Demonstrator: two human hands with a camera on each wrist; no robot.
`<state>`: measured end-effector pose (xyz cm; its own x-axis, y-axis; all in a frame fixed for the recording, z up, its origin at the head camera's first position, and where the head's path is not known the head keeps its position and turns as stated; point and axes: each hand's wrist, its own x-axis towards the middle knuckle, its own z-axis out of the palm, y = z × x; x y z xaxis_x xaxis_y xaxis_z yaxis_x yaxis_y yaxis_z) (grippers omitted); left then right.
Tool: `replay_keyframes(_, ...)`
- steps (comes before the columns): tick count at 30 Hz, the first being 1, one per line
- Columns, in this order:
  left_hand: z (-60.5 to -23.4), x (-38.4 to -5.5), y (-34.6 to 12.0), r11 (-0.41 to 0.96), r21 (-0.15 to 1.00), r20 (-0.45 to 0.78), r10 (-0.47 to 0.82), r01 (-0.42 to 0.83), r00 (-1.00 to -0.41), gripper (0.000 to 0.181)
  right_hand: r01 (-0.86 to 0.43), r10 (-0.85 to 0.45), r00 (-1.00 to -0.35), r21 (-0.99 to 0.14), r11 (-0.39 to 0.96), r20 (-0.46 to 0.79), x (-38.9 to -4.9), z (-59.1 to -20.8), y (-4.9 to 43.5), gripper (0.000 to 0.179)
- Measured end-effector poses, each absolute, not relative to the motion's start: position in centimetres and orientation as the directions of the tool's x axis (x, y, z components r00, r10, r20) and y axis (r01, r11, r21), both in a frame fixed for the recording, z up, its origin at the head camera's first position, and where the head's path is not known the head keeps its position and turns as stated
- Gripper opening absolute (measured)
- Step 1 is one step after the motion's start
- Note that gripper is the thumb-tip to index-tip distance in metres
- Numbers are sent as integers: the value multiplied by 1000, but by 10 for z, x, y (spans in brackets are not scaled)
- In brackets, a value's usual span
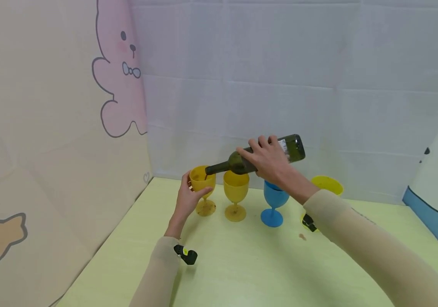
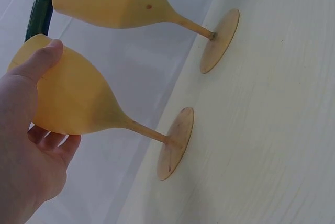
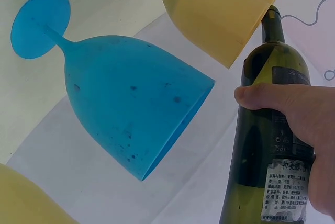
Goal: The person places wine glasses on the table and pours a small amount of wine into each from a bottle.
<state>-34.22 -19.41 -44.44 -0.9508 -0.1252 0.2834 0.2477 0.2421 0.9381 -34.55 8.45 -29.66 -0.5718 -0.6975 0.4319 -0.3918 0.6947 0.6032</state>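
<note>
My right hand (image 1: 268,158) grips a green glass wine bottle (image 1: 238,163) round its body, tilted with the neck pointing left and down. The bottle's mouth is over the leftmost yellow goblet (image 1: 202,183), and a thin dark red stream runs from it into the cup. Around that goblet's bowl my left hand (image 1: 189,195) is curled, thumb in front and fingers behind. In the left wrist view the goblet's foot (image 2: 176,143) rests on the table. A second yellow goblet (image 1: 236,187) stands just right of it, beneath the bottle.
A blue goblet (image 1: 275,197) with dark specks stands further right, dark liquid showing near its rim. Partly hidden behind my right forearm is a brighter yellow goblet (image 1: 327,184). A small reddish spill (image 1: 302,236) marks the table (image 1: 242,264). White cloth walls (image 1: 280,64) enclose the back and sides.
</note>
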Motion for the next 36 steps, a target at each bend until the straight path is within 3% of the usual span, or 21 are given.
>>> replay_keyframes(15, -444, -342, -194, 247, 935, 288, -114, 254, -951, 90, -393, -696, -523, 585, 710, 493, -348, -299, 84, 54)
replay_keyframes(22, -444, -342, -192, 241, 936, 289, -112, 256, -951, 88, -394, -709, -489, 597, 699, 507, -347, -297, 83, 52)
replay_keyframes(32, -443, -339, -191, 240, 939, 279, -118, 245, -953, 88, -363, -723, -515, 647, 671, 461, -346, -292, 80, 61)
replay_keyframes(36, -443, -338, -191, 237, 941, 275, -121, 241, -954, 88, -367, -744, -497, 668, 647, 447, -345, -288, 78, 62)
